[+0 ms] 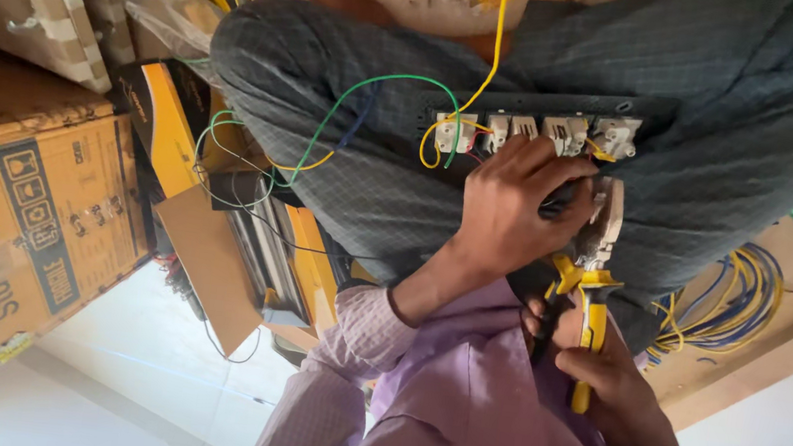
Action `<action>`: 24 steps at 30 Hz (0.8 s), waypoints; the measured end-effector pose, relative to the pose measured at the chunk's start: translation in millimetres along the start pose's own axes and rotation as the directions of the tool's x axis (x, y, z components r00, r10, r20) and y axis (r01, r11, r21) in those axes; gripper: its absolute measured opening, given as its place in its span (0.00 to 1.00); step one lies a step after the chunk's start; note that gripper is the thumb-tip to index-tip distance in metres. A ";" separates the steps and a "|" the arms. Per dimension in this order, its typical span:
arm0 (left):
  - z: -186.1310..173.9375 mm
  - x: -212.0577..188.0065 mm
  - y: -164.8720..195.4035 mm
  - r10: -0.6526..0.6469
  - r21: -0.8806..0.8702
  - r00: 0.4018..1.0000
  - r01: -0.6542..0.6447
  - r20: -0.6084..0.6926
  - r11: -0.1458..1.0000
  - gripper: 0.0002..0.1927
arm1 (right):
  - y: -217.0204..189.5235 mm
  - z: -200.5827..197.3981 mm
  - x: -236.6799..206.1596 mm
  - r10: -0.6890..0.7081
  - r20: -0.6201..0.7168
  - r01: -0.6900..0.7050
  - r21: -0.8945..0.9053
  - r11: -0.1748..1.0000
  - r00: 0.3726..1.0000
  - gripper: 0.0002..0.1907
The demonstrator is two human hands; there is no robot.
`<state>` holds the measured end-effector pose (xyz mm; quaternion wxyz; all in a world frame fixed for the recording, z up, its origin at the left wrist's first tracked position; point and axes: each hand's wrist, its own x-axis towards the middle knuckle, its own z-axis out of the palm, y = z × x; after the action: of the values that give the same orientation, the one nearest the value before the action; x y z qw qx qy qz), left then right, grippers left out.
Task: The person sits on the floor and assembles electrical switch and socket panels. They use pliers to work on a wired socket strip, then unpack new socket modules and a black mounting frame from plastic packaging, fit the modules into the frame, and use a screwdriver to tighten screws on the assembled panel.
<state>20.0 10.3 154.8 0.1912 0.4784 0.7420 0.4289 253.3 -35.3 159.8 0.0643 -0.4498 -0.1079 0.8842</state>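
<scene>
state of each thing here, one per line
left hand: gripping the switch plate
right hand: closed on the pliers' handles
pliers: held, nose up at a white switch module
switch plate: resting on a lap, back side up, modules fitted
wires: loose, ends run to the modules
wire bundle: coiled on the board
cardboard box: closed, on its side

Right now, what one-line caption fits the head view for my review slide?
Left hand steadies a switch panel on a lap while right hand works yellow-handled pliers amid coloured wires.
</scene>
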 end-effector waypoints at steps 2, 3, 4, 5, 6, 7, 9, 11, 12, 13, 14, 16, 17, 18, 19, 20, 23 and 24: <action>-3.5 -2.1 -3.7 0.007 -0.013 1.000 -0.007 0.000 1.000 0.10 | 1.7 -1.8 4.3 0.040 -0.059 -0.042 -0.027 0.999 0.997 0.42; -4.8 -3.3 -5.5 0.012 -0.017 1.000 -0.012 0.012 1.000 0.09 | 2.3 -2.8 6.4 0.017 -0.046 -0.019 -0.037 0.999 0.999 0.43; -5.9 -4.3 -7.6 0.016 -0.023 1.000 -0.016 0.025 1.000 0.09 | 3.1 -3.2 8.6 -0.007 -0.035 0.006 -0.047 0.999 0.999 0.44; -6.3 -5.3 -9.5 0.032 -0.033 0.999 -0.031 0.027 0.999 0.09 | 2.4 -3.8 10.2 0.000 -0.019 -0.001 -0.042 0.999 1.000 0.45; -7.0 -6.1 -11.8 0.050 -0.044 0.998 -0.049 0.033 0.998 0.09 | 2.2 -3.1 12.1 0.005 -0.003 -0.005 -0.034 0.999 1.000 0.45; -7.5 -6.7 -13.6 0.069 -0.056 0.997 -0.067 0.041 0.996 0.09 | 1.2 -1.8 13.5 0.009 0.011 -0.009 -0.024 1.000 1.000 0.46; -8.5 -8.0 -16.8 0.071 -0.041 0.996 -0.069 0.052 0.997 0.09 | -2.3 3.1 14.9 0.006 -0.047 -0.008 -0.032 0.999 0.999 0.49; -9.3 -8.2 -19.1 0.084 -0.043 0.995 -0.082 0.058 0.996 0.09 | -8.0 10.1 17.7 -0.007 -0.052 0.006 -0.023 1.000 0.999 0.50; -9.6 -8.0 -19.8 0.093 -0.054 0.994 -0.090 0.059 0.994 0.09 | -11.0 14.2 19.3 -0.017 -0.031 0.016 -0.009 1.000 0.999 0.49; -9.6 -7.7 -20.0 0.102 -0.066 0.993 -0.098 0.061 0.993 0.08 | -14.3 18.2 20.8 -0.026 -0.010 0.026 0.005 1.000 1.000 0.48; -9.4 -7.2 -20.0 0.099 -0.055 0.994 -0.096 0.056 0.994 0.09 | -17.4 21.9 22.7 -0.034 0.013 0.034 0.010 0.999 0.999 0.46; -8.3 -6.3 -19.1 0.091 -0.039 0.995 -0.089 0.050 0.995 0.09 | -23.2 27.9 25.4 -0.052 0.055 0.051 0.024 0.998 0.997 0.41; -7.8 -6.1 -18.5 0.095 -0.035 0.994 -0.093 0.052 0.995 0.09 | -25.4 30.1 25.8 -0.044 0.045 0.043 0.034 0.999 0.998 0.39; -7.1 -5.8 -18.1 0.101 -0.031 0.993 -0.099 0.053 0.995 0.09 | -27.3 31.5 26.5 -0.038 0.037 0.037 0.043 0.998 0.999 0.38; -6.5 -5.6 -17.9 0.106 -0.026 0.993 -0.105 0.054 0.994 0.09 | -28.7 32.3 26.5 -0.032 0.030 0.030 0.052 0.998 0.999 0.36; -6.2 -5.6 -17.8 0.110 -0.024 0.993 -0.109 0.051 0.994 0.09 | -29.6 32.6 26.4 -0.016 0.015 0.015 0.048 0.999 1.000 0.35; -6.6 -6.0 -19.2 0.126 -0.028 0.991 -0.125 0.053 0.992 0.09 | -29.7 32.2 26.0 0.011 -0.015 -0.010 0.046 0.999 1.000 0.32; -7.2 -6.3 -20.0 0.136 -0.030 0.989 -0.134 0.057 0.991 0.09 | -29.2 32.0 26.1 0.007 -0.010 -0.007 0.048 0.999 1.000 0.32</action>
<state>7.0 -2.0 141.7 0.1900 0.5374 0.6963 0.4363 212.5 -5.9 165.0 0.0725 -0.4528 -0.0847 0.8846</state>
